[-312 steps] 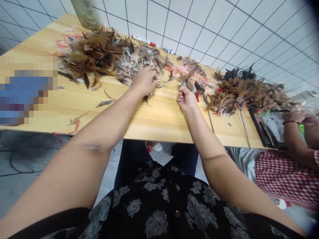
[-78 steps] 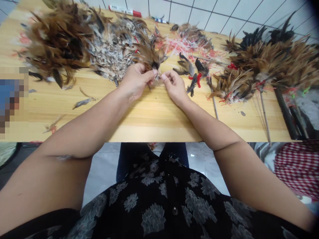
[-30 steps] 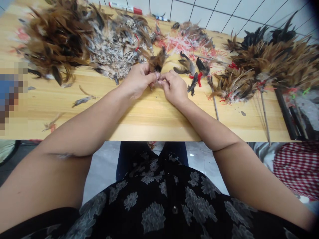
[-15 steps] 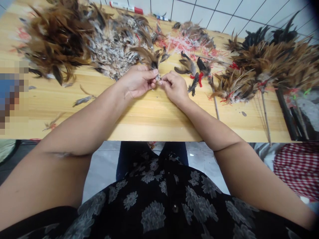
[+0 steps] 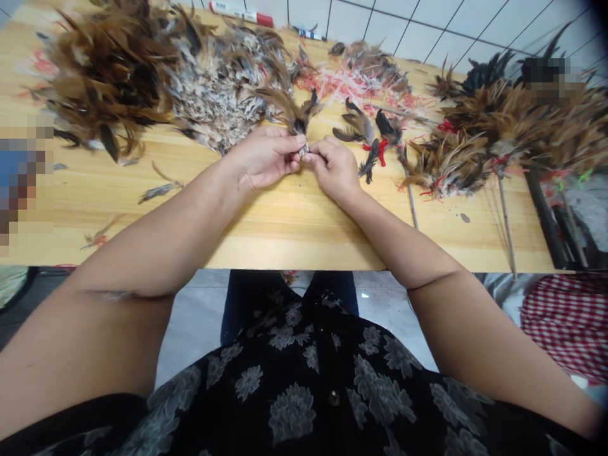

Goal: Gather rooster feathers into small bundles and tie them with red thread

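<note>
Black shirt (image 5: 304,405), grey flower print

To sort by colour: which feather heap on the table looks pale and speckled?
The grey-white heap just beyond the left hand; the brown heap beside it is darker.

Light wooden tabletop (image 5: 294,228) spans the frame. Upper left: heap of loose brown and black feathers (image 5: 109,69); just right of it and touching, heap of speckled grey-white feathers (image 5: 218,95). Top edge: red-and-white marker pen (image 5: 241,12). Upper centre: tangle of red and pink string scraps (image 5: 351,82); below it, small dark feather tufts with red ties (image 5: 375,149). Right: brown-black feather dusters on thin sticks (image 5: 498,120). Left of centre: single loose grey feather (image 5: 159,190). Lower right corner: red-and-white checked cloth (image 5: 565,323).
</note>
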A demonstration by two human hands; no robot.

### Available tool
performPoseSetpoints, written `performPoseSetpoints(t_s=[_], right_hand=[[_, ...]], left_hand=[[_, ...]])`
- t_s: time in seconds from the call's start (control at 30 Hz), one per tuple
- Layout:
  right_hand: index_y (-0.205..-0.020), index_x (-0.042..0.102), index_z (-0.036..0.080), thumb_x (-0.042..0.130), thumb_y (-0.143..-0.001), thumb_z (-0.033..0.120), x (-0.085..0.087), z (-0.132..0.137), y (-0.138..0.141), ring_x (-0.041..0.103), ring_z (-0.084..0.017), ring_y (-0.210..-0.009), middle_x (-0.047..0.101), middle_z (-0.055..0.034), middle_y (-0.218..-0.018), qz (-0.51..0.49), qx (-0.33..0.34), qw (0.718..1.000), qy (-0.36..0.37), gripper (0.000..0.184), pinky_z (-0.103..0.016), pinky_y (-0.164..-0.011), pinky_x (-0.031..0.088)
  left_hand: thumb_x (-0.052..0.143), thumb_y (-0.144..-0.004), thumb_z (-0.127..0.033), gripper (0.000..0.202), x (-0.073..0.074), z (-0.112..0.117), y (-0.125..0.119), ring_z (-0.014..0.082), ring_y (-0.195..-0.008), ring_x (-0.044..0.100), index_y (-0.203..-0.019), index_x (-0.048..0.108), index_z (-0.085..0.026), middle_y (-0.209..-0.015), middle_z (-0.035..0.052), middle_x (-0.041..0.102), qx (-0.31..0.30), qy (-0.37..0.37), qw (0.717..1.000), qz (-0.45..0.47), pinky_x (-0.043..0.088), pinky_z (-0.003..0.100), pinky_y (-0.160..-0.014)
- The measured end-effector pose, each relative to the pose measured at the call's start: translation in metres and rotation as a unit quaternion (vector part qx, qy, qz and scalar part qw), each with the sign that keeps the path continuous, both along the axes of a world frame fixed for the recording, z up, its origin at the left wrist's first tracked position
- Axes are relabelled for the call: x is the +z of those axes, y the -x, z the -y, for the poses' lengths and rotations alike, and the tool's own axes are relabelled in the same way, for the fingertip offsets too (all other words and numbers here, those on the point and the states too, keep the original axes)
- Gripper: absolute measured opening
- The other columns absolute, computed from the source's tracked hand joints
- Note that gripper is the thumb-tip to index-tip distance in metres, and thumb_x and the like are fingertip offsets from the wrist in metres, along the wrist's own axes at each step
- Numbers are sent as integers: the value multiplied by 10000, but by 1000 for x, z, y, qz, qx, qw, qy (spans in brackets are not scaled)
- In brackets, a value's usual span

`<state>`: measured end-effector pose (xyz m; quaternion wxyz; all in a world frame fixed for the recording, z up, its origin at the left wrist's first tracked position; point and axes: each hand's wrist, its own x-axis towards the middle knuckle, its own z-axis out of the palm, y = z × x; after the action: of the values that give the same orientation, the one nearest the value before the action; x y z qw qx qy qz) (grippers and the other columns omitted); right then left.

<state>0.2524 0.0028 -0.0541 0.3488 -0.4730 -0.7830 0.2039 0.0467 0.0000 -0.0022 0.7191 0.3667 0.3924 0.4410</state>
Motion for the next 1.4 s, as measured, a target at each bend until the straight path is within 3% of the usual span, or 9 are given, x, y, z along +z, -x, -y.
performPoseSetpoints(t_s=[0.23, 0.37, 0.47, 0.6, 0.7, 0.77, 1.0, 1.17, 1.4], right_hand=[[-1141, 838, 251, 692, -1282, 698, 0, -6, -1, 788, -282, -1167, 837, -81, -1157, -12, 11, 1000, 10, 491, -467, -1165, 671], [-1293, 855, 218, 733, -1235, 801, -7, -14, -3, 785, -257, -1121, 871, -85, -1198, -76, 39, 995, 45, 598, -447, -1128, 687], [-1274, 866, 204, 788, -1183, 851, -9, -16, -3, 793, -253, -1159, 886, -84, -1213, -147, 59, 983, 89, 657, -427, -1129, 692], [-1080, 819, 210, 878, -1110, 872, -3, -12, 1, 806, -241, -1188, 861, -53, -1100, -215, 72, 962, 151, 665, -387, -1114, 702], [-974, 739, 221, 958, -1051, 857, 6, -7, 4, 809, -228, -1183, 823, -33, -1020, -252, 83, 948, 177, 678, -341, -1049, 706], [-942, 697, 229, 1005, -1015, 847, 11, -4, 5, 807, -222, -1163, 791, -21, -972, -270, 82, 940, 193, 694, -307, -976, 695], [-866, 650, 233, 1091, -954, 794, 21, 5, 10, 764, -187, -1054, 693, 4, -864, -299, 81, 923, 230, 718, -251, -868, 630], [-866, 680, 210, 1045, -1074, 642, 23, 9, 10, 665, -134, -924, 655, 17, -861, -277, 82, 927, 240, 602, -212, -799, 557], [-859, 531, 231, 724, -1326, 373, 16, 3, 10, 461, -81, -760, 508, 54, -816, -282, 72, 922, 256, 525, -165, -716, 453]], left_hand=[[1066, -1153, -101, 531, -11, -10, 6, 129, -664, 696, -774, 701, -175, -758, 18, 702, 22, -44, 999, -22, 596, 235, -690], [1279, -924, -416, 608, -20, -13, 9, 152, -680, 573, -737, 726, -246, -728, -4, 692, 20, -155, 986, -62, 532, 290, -660], [1283, -822, -587, 642, -23, -13, 8, 185, -693, 514, -708, 720, -299, -715, -11, 665, 28, -221, 967, -124, 478, 345, -654], [1227, -892, -481, 540, -25, -12, 8, 254, -914, 664, -800, 728, -296, -800, -3, 686, 36, -245, 952, -179, 533, 387, -826], [1217, -916, -414, 444, -27, -13, 9, 298, -1130, 741, -935, 797, -272, -921, 5, 750, 22, -243, 952, -183, 551, 404, -983], [1223, -883, -425, 434, -28, -14, 9, 298, -1137, 733, -990, 834, -265, -977, 9, 796, 24, -244, 954, -175, 551, 413, -1027], [1297, -729, -636, 659, -26, -14, 5, 357, -1263, 733, -926, 754, -318, -902, -5, 780, 7, -243, 958, -154, 588, 461, -1083], [1298, -741, -773, 743, -27, -13, 4, 367, -1172, 793, -946, 760, -303, -889, 22, 793, -27, -243, 963, -117, 625, 502, -1037], [1333, -829, -529, 594, -26, -8, 7, 313, -1083, 854, -968, 821, -261, -964, 45, 884, -35, -199, 976, -79, 667, 411, -912]])
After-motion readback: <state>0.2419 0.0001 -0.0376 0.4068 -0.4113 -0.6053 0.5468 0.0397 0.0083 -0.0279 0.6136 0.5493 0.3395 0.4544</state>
